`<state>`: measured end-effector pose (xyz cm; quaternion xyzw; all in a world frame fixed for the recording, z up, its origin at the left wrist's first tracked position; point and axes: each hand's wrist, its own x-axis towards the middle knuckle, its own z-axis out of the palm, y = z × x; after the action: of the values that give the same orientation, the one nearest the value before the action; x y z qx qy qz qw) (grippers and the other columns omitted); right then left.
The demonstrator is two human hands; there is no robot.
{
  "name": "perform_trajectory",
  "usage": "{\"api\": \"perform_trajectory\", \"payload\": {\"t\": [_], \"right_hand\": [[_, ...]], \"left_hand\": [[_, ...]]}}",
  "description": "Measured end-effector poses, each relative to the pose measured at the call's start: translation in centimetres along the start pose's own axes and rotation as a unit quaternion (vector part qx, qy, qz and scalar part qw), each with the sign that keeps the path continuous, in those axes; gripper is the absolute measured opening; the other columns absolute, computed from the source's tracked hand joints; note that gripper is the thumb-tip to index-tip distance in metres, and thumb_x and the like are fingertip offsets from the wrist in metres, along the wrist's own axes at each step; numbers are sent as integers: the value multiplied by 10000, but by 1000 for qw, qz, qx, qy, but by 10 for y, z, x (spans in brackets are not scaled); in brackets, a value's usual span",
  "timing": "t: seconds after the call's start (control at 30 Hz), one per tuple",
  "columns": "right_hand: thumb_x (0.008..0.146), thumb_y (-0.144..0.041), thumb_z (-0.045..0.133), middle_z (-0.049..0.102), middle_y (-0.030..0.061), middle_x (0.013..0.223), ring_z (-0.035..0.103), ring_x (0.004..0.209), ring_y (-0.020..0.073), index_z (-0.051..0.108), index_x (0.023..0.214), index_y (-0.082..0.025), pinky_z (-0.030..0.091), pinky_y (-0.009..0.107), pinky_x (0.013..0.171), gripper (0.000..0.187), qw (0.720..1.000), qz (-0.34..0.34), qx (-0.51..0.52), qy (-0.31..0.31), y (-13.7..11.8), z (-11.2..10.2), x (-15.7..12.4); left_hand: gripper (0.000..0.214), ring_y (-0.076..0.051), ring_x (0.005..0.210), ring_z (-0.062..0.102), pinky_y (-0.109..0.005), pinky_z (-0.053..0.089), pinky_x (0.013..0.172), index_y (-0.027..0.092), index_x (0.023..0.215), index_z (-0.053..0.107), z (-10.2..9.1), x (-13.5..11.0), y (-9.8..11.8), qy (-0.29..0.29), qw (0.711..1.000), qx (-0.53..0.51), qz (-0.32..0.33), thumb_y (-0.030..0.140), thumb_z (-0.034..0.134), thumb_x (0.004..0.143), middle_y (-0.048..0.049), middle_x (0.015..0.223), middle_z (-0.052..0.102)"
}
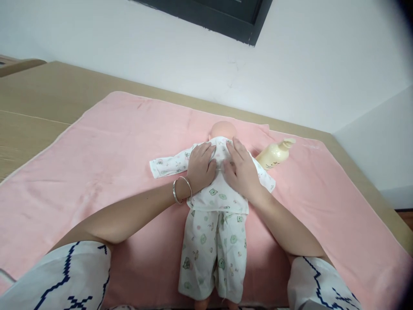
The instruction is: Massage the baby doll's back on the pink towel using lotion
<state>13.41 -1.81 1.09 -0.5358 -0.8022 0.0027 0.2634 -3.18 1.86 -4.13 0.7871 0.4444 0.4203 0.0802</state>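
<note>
While looking down in the head view, rested the bare left hand (pixel 202 168), open and palm down, on the upper body of a bald doll in white printed clothes (pixel 217 204). Laid the bare right hand (pixel 241 172) just beside, also open and palm down, with both thumbs near each other on the white patterned shirt (pixel 221 189). Had the doll stretched out on a pink fabric blanket (pixel 135 142), head near the far edge, green-figured white trousers (pixel 198 254) toward the near edge. Saw a rounded cream-yellow pump bottle (pixel 272 156) slanting near the sleeve on the right, pump toward the blanket's far right corner. Wore thin silver bangles (pixel 181 190) on the left wrist. Noted a white wall (pixel 97 38) behind the far edge of the pale wood-coloured tabletop (pixel 80 82).
</note>
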Motion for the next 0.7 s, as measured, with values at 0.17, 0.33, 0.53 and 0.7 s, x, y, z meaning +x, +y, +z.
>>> {"api": "perform_trajectory", "payload": {"t": [0.17,0.33,0.53,0.7], "right_hand": [[1014,-316,369,356,139,1648,189,1581,295,462,1514,-153,200,613,1266,533,998,-14,-6,-59,1,4,2],[1016,-338,393,325,114,1665,202,1578,287,480,1508,-191,226,598,1262,520,997,0,42,-71,10,-2,4],[1010,-343,395,273,109,1686,144,1592,271,401,1554,-191,210,596,1266,565,999,2,31,-33,12,4,3],[1014,-337,388,359,133,1647,226,1570,315,478,1506,-143,198,601,1264,536,995,-2,-16,-101,3,11,5]], "left_hand": [[472,-295,1391,478,-525,355,1196,128,1356,546,1,-2,-2,3,1000,1,7,231,369,930,-170,1455,561],[474,-286,1405,471,-535,341,1202,157,1379,527,2,-3,-4,0,1000,-8,8,250,350,949,-157,1465,562],[465,-288,1395,479,-525,353,1202,128,1350,549,1,-2,-4,4,1000,-10,14,243,360,941,-171,1444,573],[455,-290,1391,487,-548,345,1204,144,1344,556,1,-1,-2,-7,1000,7,9,223,378,932,-165,1438,580]]}}
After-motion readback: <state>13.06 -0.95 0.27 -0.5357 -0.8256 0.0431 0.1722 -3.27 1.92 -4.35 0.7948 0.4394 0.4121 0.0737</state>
